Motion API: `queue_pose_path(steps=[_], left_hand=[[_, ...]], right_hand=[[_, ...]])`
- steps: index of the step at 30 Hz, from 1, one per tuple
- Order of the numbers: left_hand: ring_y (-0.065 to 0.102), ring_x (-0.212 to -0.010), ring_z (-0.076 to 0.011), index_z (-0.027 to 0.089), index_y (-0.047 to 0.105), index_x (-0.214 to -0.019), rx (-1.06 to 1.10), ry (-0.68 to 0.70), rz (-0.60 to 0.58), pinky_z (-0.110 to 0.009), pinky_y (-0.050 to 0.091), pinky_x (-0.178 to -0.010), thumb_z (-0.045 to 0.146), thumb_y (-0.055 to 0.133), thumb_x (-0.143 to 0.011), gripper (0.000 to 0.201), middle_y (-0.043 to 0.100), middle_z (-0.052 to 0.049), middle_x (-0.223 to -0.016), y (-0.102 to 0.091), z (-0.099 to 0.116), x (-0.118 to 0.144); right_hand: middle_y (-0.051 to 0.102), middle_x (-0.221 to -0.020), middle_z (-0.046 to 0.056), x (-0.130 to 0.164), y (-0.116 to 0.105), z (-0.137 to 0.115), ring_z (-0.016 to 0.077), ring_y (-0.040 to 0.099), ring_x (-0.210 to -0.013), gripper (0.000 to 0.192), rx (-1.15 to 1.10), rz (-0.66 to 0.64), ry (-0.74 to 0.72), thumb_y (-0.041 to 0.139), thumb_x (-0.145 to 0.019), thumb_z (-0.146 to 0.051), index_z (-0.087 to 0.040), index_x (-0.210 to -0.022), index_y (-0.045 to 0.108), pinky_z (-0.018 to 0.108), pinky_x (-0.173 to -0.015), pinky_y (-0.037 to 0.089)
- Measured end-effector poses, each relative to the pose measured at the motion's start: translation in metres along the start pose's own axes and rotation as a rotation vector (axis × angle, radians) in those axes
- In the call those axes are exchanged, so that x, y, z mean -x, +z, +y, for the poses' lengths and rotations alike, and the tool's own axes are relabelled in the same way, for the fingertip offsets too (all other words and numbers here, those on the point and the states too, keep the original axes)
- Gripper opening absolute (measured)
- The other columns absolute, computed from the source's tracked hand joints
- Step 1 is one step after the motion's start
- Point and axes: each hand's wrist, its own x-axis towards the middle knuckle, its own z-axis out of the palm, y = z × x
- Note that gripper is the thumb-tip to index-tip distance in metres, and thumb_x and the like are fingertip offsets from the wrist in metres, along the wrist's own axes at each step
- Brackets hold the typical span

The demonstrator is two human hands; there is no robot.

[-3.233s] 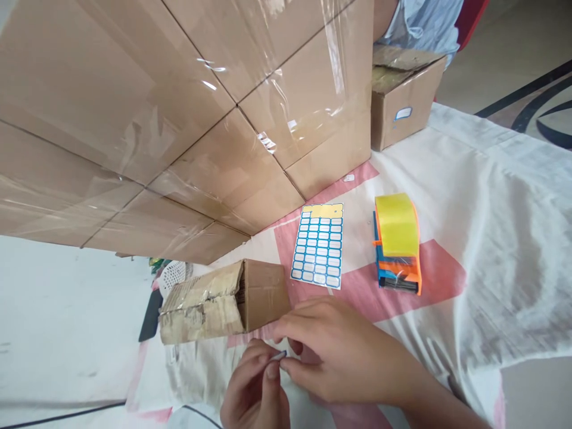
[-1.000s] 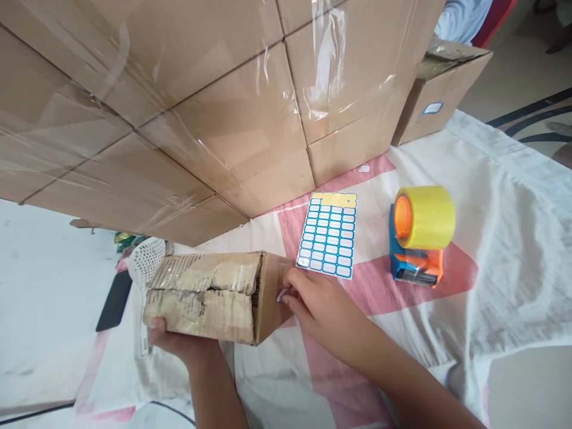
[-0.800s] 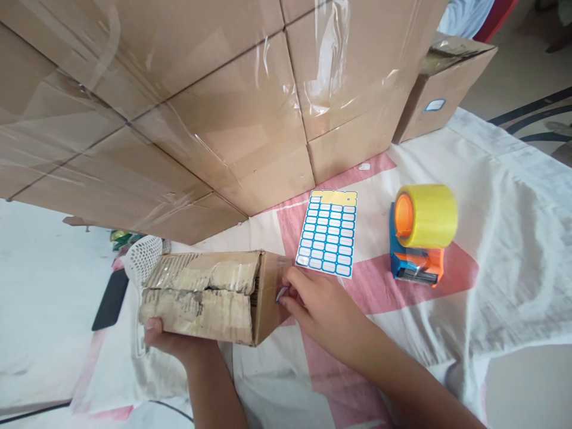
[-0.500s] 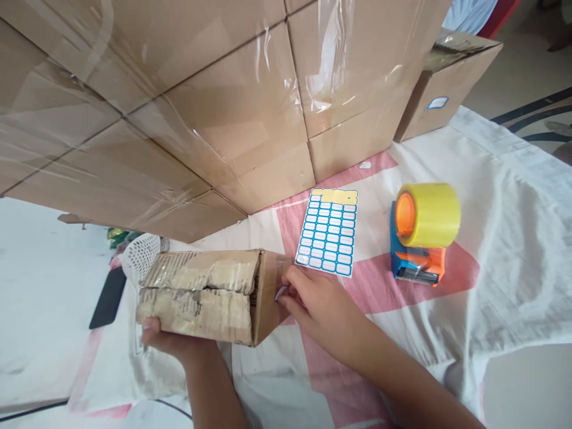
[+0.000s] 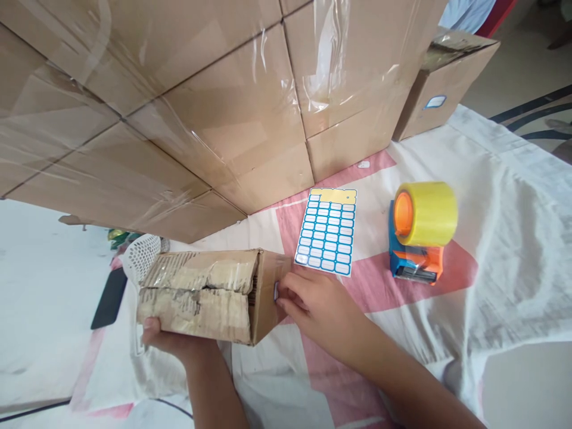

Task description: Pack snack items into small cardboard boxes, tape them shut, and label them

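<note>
A small worn cardboard box with torn, taped flaps lies tilted over the cloth. My left hand is closed around its lower left part, thumb on the near edge and the other fingers hidden beneath. At the right end of that box, a small white sticker label with a blue border lies against the cardboard. My right hand has its fingers curled together, their tips at the label's edge and partly covering it. Just beyond this hand is a sheet of blue-bordered sticker labels, with its top strip peeled to yellow backing.
Large taped cardboard boxes are stacked behind. A tape dispenser with a wide yellow roll stands at right. Another labelled box sits at back right. A black phone-like slab and a white perforated basket are at left.
The label at the box's end has gone from angled at my right fingertips to lying flatter against the cardboard. My right fingers have shifted slightly; my left hand keeps its hold.
</note>
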Motion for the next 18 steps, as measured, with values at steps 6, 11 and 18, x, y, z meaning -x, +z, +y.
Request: queue_pose_path(steps=[6, 11, 18], left_hand=[[0.052, -0.126, -0.0332, 0.023, 0.068, -0.115, 0.017, 0.014, -0.001, -0.043, 0.047, -0.104, 0.050, 0.045, -0.079, 0.051, 0.064, -0.005, -0.125, 0.008, 0.005, 0.001], [0.055, -0.122, -0.0341, 0.023, 0.066, -0.117, 0.060, -0.014, -0.034, -0.048, 0.047, -0.102, 0.047, 0.046, -0.076, 0.051, 0.065, -0.004, -0.122, 0.004, 0.006, -0.001], [0.055, -0.125, -0.0341, 0.019, 0.066, -0.117, 0.103, -0.062, -0.043, -0.048, 0.045, -0.106, 0.050, 0.048, -0.078, 0.053, 0.065, -0.008, -0.126, -0.008, 0.001, -0.002]], right_hand=[[0.068, -0.089, 0.000, 0.001, -0.005, -0.002, 0.0162, 0.060, -0.085, 0.011, -0.020, 0.005, 0.005, 0.058, -0.092, -0.012, -0.022, -0.093, 0.063, 0.027, -0.070, 0.039], [0.069, -0.091, -0.001, 0.003, -0.009, -0.002, 0.0150, 0.062, -0.086, 0.018, -0.067, 0.027, -0.002, 0.054, -0.092, -0.010, -0.022, -0.094, 0.068, 0.026, -0.072, 0.040], [0.068, -0.087, -0.001, 0.003, -0.003, 0.001, 0.0135, 0.061, -0.078, 0.015, -0.086, 0.070, -0.056, 0.061, -0.088, -0.011, -0.022, -0.091, 0.071, 0.025, -0.067, 0.041]])
